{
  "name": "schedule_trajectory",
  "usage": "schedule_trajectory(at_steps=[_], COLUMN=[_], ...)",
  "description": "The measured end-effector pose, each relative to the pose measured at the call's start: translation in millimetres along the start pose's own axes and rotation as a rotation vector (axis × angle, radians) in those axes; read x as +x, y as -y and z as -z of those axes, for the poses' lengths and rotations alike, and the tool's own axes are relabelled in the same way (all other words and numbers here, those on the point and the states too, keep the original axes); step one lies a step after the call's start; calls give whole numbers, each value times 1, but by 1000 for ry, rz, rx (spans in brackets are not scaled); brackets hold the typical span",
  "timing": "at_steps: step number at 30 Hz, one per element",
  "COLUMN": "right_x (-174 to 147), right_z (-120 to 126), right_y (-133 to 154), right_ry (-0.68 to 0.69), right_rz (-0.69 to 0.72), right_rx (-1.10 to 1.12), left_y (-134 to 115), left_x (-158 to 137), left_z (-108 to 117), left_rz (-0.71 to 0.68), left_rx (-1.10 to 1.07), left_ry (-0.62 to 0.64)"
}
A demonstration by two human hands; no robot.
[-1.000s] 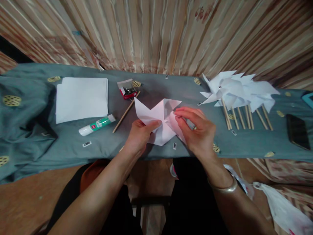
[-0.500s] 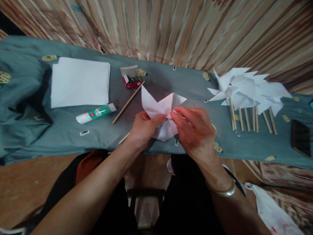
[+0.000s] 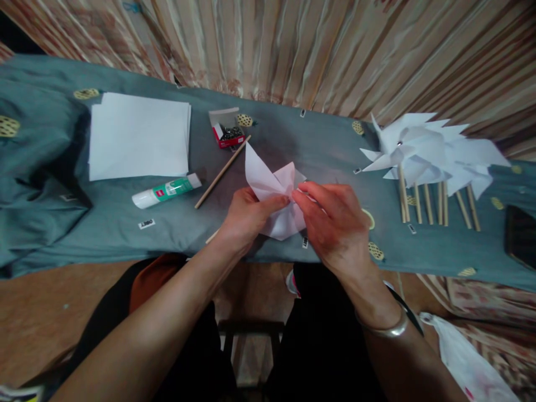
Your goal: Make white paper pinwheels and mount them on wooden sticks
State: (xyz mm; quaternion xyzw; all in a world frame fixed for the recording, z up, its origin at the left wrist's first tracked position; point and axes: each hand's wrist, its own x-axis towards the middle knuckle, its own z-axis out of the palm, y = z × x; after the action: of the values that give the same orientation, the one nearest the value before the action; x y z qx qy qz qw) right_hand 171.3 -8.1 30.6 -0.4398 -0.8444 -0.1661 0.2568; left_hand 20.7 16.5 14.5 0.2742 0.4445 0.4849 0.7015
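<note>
A white paper pinwheel (image 3: pixel 268 181) with curled-in blades is held just above the cloth. My left hand (image 3: pixel 247 218) grips it from the left, thumb pressed near its centre. The fingers of my right hand (image 3: pixel 333 223) pinch a paper tip at the right of the centre; whether a pin is between them is hidden. Behind the pinwheel, to the left, lies a thin wooden stick (image 3: pixel 221 173). A second stick (image 3: pixel 212 237) is mostly covered by my left forearm. An opened red box of small metal pins (image 3: pixel 229 137) stands beyond the first stick.
A stack of white paper (image 3: pixel 140 137) and a glue stick (image 3: pixel 166 191) lie at the left. Several finished pinwheels on sticks (image 3: pixel 435 148) overlap at the right, with a dark phone (image 3: pixel 521 237) past them. A pleated curtain (image 3: pixel 268 50) hangs behind the grey-green cloth (image 3: pixel 167 240).
The right-hand blade has been drawn inward toward the pinwheel's centre under my right fingers. The left hand keeps its hold. The camera view has shifted slightly.
</note>
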Motion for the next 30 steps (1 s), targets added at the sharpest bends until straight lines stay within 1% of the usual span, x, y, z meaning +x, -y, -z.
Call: schedule_trajectory(at_steps=[6,12,19,22,24,26,28,30], right_x=[-1,-1,-5,-5,-3,-2,-2,-3], right_z=[0,1,-3,-1,3,8,11,8], right_y=[-1,-1,0,0,-1,-5,-10,-16], right_ry=[16,22,33,26,1,-37,-68,-96], right_rz=[3,-5,-38,-66,-108,-185,-323,-532], right_rx=[-23,-4,54,59,85,148,267,474], left_y=[-3,-5,-1,-2,-3,-4,-5,-6], left_x=[0,0,0,0,1,2,3,4], left_z=[-1,-2,-1,-1,0,1,3,4], left_rz=[13,25,-3,-4,-11,-36,-66,-79], left_rx=[-8,-32,-6,-8,-20,-35,-44,-35], left_ry=[4,45,-6,-20,-27,-42,-58,-74])
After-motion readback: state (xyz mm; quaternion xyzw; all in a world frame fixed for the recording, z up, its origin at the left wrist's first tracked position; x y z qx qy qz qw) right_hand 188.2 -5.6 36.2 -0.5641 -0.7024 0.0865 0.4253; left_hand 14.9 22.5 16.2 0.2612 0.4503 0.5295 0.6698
